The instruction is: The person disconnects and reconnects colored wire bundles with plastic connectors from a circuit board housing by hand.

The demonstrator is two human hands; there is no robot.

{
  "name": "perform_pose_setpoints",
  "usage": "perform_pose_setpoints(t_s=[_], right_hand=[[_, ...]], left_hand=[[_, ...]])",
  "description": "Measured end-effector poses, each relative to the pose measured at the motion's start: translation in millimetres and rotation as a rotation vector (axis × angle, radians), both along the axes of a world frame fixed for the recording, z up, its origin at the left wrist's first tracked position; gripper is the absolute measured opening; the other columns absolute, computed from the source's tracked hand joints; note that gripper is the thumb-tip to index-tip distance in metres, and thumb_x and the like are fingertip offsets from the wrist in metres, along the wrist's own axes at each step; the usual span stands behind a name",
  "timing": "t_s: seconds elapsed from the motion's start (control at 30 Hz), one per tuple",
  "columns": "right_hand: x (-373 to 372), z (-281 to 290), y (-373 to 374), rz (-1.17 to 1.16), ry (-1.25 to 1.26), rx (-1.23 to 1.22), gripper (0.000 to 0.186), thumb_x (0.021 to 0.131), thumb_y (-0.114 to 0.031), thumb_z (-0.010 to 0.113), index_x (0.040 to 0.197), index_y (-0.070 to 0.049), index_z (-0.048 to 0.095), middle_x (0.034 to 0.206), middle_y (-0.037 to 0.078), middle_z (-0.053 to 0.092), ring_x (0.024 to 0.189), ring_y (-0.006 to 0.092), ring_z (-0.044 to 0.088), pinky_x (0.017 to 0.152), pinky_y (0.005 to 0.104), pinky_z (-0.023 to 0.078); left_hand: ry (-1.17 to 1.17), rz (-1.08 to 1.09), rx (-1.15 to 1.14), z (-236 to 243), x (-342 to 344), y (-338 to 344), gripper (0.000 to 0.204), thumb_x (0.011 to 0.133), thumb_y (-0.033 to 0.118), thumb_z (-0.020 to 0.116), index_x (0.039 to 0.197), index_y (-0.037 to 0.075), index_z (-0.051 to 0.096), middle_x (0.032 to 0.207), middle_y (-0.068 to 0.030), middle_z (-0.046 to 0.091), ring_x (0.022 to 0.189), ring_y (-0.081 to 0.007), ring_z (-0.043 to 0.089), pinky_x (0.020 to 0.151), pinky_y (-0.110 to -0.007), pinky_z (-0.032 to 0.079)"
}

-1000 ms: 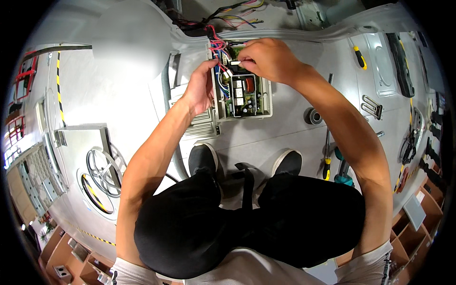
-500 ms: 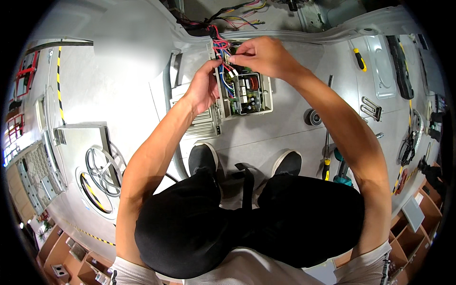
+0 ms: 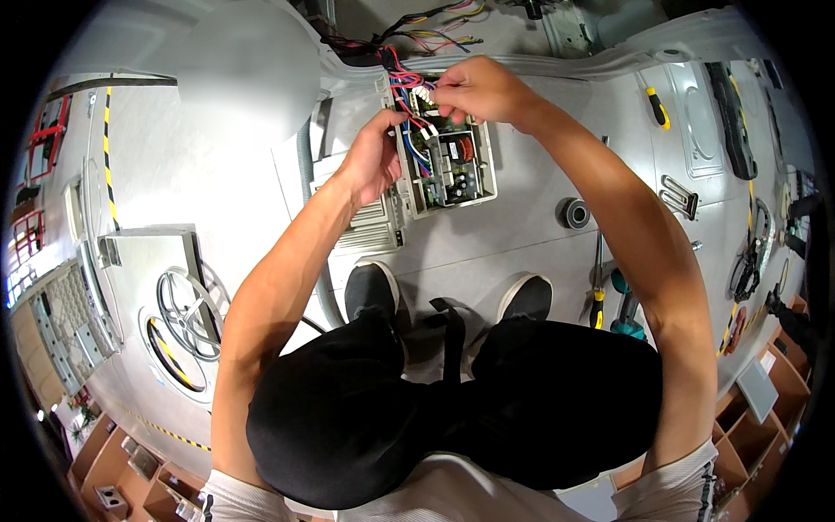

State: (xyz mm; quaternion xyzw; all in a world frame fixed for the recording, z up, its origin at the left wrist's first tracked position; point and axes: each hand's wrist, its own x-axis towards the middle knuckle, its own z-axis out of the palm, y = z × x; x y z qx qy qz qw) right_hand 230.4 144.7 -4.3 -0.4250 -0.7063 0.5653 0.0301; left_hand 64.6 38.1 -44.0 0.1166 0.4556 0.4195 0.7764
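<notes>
A control board in an open pale plastic housing sits in front of me, with bundled pink, red, blue and white wires at its upper left. My left hand is closed round the left edge of the housing, its thumb by the wires. At the top of the board my right hand pinches a white wire connector between thumb and fingers. Two small white plugs on red wires hang loose over the board. A red-brown coil and dark capacitors show lower down on it.
A pale metal cabinet edge runs across the top, with loose coloured wire ends behind it. On the floor to the right lie a screwdriver, a teal power tool and a round black part. A panel with a round opening is left.
My right hand has moved slightly up, and the white connector now shows at its fingertips. The housing has tilted a little; my left hand stays on its edge.
</notes>
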Motion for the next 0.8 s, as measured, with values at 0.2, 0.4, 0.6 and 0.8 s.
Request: perform_pose_setpoints(t_s=[0.2,0.4,0.6,0.8], right_hand=[[4.0,-5.4,-0.9,0.010,-0.087,0.035,0.034,0.083,-0.035,0.066,0.083,-0.001,0.067,0.070,0.003,0.062,0.056,0.0087,0.056,0.051,0.0230,0.044],[-1.5,-0.3,-8.1,0.089,-0.005,0.044,0.036,0.078,-0.037,0.071,0.083,-0.002,0.070,0.068,0.002,0.062,0.055,0.0083,0.053,0.052,0.0227,0.043],[-4.1,0.8,-15.3,0.170,-0.072,0.254,0.037,0.073,-0.037,0.074,0.085,-0.003,0.069,0.074,0.006,0.066,0.062,0.0142,0.060,0.059,0.0288,0.047],[-9.1,1.4,-37.8,0.158,-0.209,0.726,0.027,0.071,-0.032,0.071,0.083,-0.008,0.067,0.075,0.008,0.067,0.073,0.0264,0.064,0.069,0.0368,0.050]], left_hand=[[-0.018,0.012,-0.027,5.5,2.6,0.6,0.034,0.091,0.028,0.040,0.112,0.002,0.048,0.100,-0.0110,0.061,0.081,-0.0198,0.064,0.074,-0.038,0.055],[-0.033,-0.022,-0.010,-1.8,-0.8,-0.4,0.035,0.092,0.029,0.039,0.112,0.002,0.048,0.100,-0.0115,0.061,0.081,-0.0211,0.064,0.071,-0.040,0.056],[-0.025,-0.026,0.028,0.7,0.5,-0.9,0.039,0.096,0.034,0.036,0.117,0.002,0.044,0.102,-0.0141,0.061,0.081,-0.0216,0.067,0.074,-0.038,0.057],[-0.030,-0.035,0.042,-1.6,1.2,-1.9,0.042,0.097,0.036,0.035,0.122,0.003,0.040,0.106,-0.0151,0.060,0.083,-0.0213,0.067,0.073,-0.037,0.058]])
